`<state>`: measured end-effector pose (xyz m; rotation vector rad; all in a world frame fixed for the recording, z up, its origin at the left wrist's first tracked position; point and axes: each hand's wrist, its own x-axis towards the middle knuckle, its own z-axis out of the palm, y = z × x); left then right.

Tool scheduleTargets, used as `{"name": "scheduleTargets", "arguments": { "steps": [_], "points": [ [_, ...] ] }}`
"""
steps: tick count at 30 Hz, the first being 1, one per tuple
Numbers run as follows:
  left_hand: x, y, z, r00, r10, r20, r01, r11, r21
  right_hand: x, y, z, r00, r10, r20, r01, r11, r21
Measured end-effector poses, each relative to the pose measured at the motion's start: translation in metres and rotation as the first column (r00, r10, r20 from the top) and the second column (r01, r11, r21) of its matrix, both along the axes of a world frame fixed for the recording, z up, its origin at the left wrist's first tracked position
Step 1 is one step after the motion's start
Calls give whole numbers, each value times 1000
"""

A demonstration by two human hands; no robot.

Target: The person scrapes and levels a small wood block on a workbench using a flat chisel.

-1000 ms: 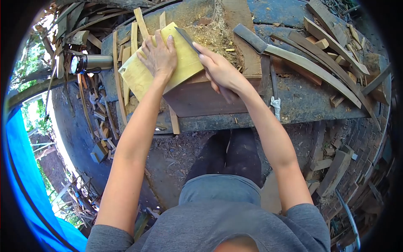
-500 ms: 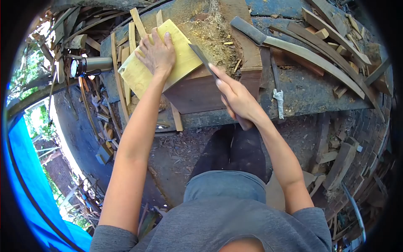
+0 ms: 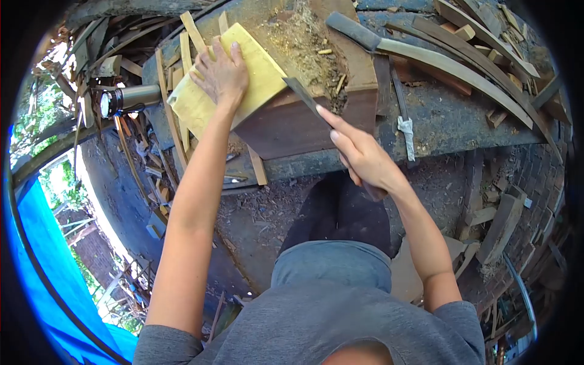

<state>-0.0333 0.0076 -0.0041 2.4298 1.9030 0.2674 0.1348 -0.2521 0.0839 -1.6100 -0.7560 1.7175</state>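
My left hand (image 3: 224, 76) lies flat, fingers spread, on a yellow wooden board (image 3: 263, 58) that rests slanted on a large dark wood block (image 3: 286, 128). In my right hand (image 3: 365, 155) is a long dark-bladed knife (image 3: 304, 94), fingers wrapped round it and index finger stretched along the blade. The handle's end shows below my palm. The blade points up and left, its tip right at the board's right corner. Wood chips and shavings (image 3: 298, 30) cover the block's top beyond the board.
Right of the block lie an adze-like tool with a curved wooden handle (image 3: 450, 64) and a thin bar with a white-wrapped end (image 3: 406, 134). A metal flashlight (image 3: 137, 95) and thin wood strips (image 3: 167, 97) are at the left. Offcuts (image 3: 502, 228) pile up at the lower right.
My right hand and the knife have moved down and to the right, with the blade tip now lower along the board's edge. My left hand stays on the board.
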Motion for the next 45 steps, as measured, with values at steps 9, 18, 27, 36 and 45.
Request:
{"name": "scheduleTargets", "arguments": {
  "steps": [9, 18, 27, 36, 45],
  "points": [
    [1, 4, 0, 1000, -16, 25, 15, 999, 28, -4, 1, -6, 1000, -8, -22, 10, 996, 85],
    [1, 4, 0, 999, -24, 29, 23, 999, 40, 3, 5, 0, 1000, 15, -17, -15, 1000, 16],
    [0, 5, 0, 999, -41, 31, 40, 998, 37, 2, 3, -3, 999, 39, 15, -40, 996, 82],
    [-1, 7, 3, 1000, -5, 28, 5, 1000, 24, -12, 0, -11, 990, -5, 143, -16, 990, 141],
    [-1, 7, 2, 1000, -6, 20, 6, 1000, 6, -4, 22, -7, 998, 3, 57, -9, 995, 100]
  ]
}}
